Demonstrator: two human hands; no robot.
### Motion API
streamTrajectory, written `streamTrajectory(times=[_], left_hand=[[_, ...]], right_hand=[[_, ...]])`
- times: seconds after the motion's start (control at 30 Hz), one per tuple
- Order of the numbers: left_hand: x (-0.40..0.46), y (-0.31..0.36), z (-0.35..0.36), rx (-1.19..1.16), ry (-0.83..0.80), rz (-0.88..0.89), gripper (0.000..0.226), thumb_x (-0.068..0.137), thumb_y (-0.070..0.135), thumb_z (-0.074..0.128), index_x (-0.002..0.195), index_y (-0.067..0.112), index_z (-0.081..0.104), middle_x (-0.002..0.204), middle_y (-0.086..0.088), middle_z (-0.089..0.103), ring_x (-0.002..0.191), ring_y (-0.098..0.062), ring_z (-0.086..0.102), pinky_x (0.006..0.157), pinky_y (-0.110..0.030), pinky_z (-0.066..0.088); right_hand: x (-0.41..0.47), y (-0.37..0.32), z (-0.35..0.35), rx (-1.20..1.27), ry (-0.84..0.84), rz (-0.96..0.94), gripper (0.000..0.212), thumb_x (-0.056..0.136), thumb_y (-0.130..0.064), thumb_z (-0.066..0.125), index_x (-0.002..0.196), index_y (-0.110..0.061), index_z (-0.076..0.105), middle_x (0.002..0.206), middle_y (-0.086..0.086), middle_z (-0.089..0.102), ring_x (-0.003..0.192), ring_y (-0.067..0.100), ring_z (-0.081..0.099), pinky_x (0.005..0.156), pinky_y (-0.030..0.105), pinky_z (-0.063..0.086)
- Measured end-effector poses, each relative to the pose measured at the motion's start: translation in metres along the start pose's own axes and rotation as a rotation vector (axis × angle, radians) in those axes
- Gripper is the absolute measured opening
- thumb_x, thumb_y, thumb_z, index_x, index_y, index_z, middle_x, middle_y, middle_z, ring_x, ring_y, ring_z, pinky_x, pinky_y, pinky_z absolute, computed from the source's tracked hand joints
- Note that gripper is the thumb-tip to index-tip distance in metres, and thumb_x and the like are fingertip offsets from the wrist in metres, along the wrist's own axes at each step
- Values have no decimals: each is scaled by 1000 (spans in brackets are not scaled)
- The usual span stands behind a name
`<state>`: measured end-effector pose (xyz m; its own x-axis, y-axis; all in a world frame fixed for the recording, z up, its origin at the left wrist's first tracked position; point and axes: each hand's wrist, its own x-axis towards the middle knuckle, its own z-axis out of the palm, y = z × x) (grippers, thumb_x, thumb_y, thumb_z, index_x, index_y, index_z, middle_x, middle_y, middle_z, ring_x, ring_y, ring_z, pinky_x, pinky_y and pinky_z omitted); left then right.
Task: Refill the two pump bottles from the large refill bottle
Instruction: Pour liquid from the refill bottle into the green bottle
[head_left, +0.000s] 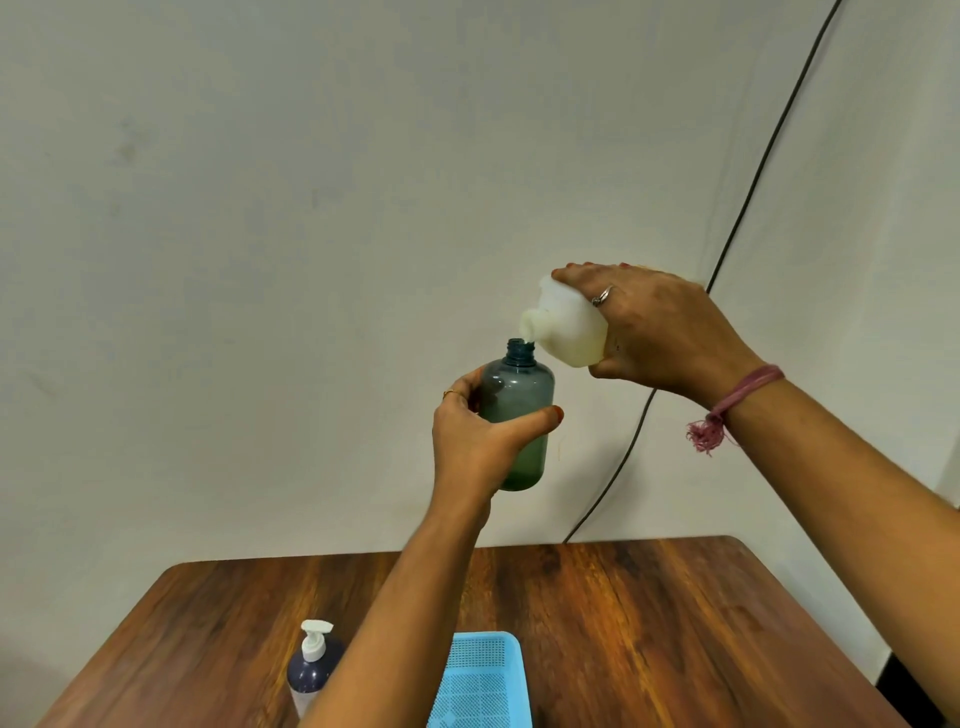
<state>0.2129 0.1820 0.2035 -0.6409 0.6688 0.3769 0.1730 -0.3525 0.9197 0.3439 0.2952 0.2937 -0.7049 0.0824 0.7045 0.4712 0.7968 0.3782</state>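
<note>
My left hand (475, 434) grips a translucent blue-green pump bottle (519, 400) upright in the air, high above the table; its pump is off and the neck is open. Pale liquid fills its lower part. My right hand (660, 332) holds the white refill bottle (569, 330) tipped down to the left, its mouth touching the rim of the open neck. A second pump bottle (310, 670), dark with a white pump head, stands on the table at the lower left, partly behind my left forearm.
A light blue perforated plastic tray (480, 680) lies on the wooden table (675, 623) near the front edge. A black cable (737, 228) runs down the pale wall behind the table's back right corner.
</note>
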Motion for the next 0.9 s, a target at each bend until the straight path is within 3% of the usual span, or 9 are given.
streamTrajectory(times=[0.37,0.57,0.7,0.9], left_hand=[[-9,-4,-11,12,6,-13,67,60,19,88,111,35,48,100,22,54,87,2,55,54,-8,44],[-15,-12,-27,40,4,-21,70,59,19,89,114,33,48,106,15,54,90,2,54,63,-11,46],[-19,-22,-44,97,-20,-25,71,59,20,89,115,33,47,109,14,52,88,2,53,56,-5,45],[-35,-44,-83,135,-75,-84,72,58,17,89,115,32,47,101,23,53,88,3,55,59,-2,45]], right_hand=[[-13,-15,10,112,-7,124,88,59,-22,84,137,-16,45,128,7,60,106,30,61,78,36,52],[-19,-33,20,182,-48,206,85,62,-25,81,138,-20,43,127,2,59,102,26,60,70,27,46],[-29,-53,28,414,-98,369,85,62,-28,83,135,-24,39,114,0,58,89,18,55,63,21,44],[-56,-97,47,715,-70,639,79,60,-23,86,128,-21,45,102,-5,55,86,11,54,60,-1,41]])
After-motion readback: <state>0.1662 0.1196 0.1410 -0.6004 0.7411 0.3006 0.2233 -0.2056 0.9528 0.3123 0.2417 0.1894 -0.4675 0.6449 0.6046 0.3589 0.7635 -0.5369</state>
